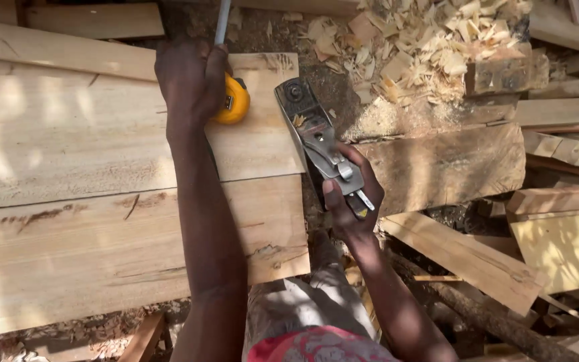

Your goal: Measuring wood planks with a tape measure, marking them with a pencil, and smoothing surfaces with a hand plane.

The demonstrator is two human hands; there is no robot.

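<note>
My left hand [190,79] is closed around a yellow tape measure [234,100] that rests on the upper wooden plank [68,134]; its metal blade [222,20] runs up and out of the top of the view. My right hand [351,201] grips the rear handle of a grey metal hand plane [309,127]. The plane lies at the right end of the planks, nose pointing up and left. A second wide plank [102,255] lies below the first one, edge to edge with it.
A heap of pale wood shavings [423,47] lies at the upper right. Offcuts and boards [557,234] are stacked on the right, with a rough slab [450,164] beside the plane. More planks [95,20] lie at the top left. My knees show below.
</note>
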